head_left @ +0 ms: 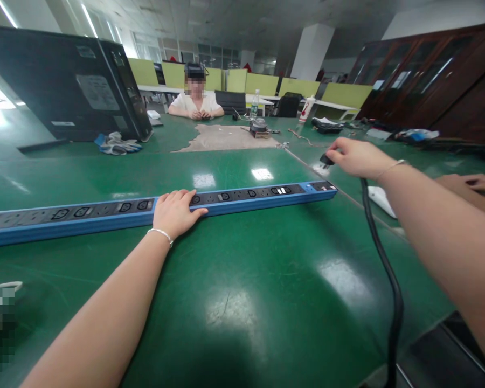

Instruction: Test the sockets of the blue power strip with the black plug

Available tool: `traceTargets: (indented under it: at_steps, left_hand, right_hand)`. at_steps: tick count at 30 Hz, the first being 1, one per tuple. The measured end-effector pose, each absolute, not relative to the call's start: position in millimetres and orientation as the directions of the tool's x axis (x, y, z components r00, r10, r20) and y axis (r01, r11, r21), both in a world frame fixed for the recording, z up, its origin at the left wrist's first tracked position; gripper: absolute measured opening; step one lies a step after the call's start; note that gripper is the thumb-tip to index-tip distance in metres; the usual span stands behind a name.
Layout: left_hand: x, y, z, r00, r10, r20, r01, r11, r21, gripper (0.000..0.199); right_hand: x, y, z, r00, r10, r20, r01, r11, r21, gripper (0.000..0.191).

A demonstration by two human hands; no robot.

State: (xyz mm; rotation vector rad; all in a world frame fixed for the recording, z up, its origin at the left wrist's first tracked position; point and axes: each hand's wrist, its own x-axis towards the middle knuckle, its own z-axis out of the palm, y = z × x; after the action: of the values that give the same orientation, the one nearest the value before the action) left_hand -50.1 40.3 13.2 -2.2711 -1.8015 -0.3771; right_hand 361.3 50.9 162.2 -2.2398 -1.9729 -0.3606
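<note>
A long blue power strip (pixel 242 203) with black sockets lies across the green table, running out of view at the left. My left hand (pixel 175 212) grips it across its middle, the thumb along the near side and the fingers over the top. Above the table at the right, my right hand (pixel 358 156) is closed on a black power plug (pixel 327 159), its metal prongs pointing down and left. The plug is apart from the strip, beyond its right end. A thick black cable (pixel 382 253) hangs from below my right hand towards the bottom edge.
A black computer case (pixel 64 86) stands at the left, with gloves (pixel 117 144) beside it. Across the green table (pixel 242 280) sits a person (pixel 196 102). A bottle (pixel 254 105) and a round dark device (pixel 258 126) stand farther back. Another person's hand (pixel 483 183) shows at the right.
</note>
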Motion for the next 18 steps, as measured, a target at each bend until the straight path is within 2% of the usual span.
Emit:
traceTargets:
  at_steps: [3, 8, 18]
  left_hand:
    - [-50.4, 40.4, 13.4, 0.224, 0.916, 0.332, 0.972, -0.232, -0.016, 0.064]
    - [-51.1, 40.8, 13.1, 0.234, 0.913, 0.334, 0.97, -0.242, -0.017, 0.064]
    - [-51.1, 40.8, 12.8, 0.239, 0.911, 0.337, 0.97, -0.241, -0.038, 0.065]
  right_hand:
    - [367.4, 52.9, 133.3, 0.17, 0.965, 0.198, 0.982, -0.183, 0.05, 0.031]
    - [377.0, 62.3, 81.9, 0.21, 0.964, 0.166, 0.976, -0.216, 0.023, 0.033]
    - [385.9, 80.1, 66.1, 0.175, 0.978, 0.114, 0.982, -0.182, 0.051, 0.033]
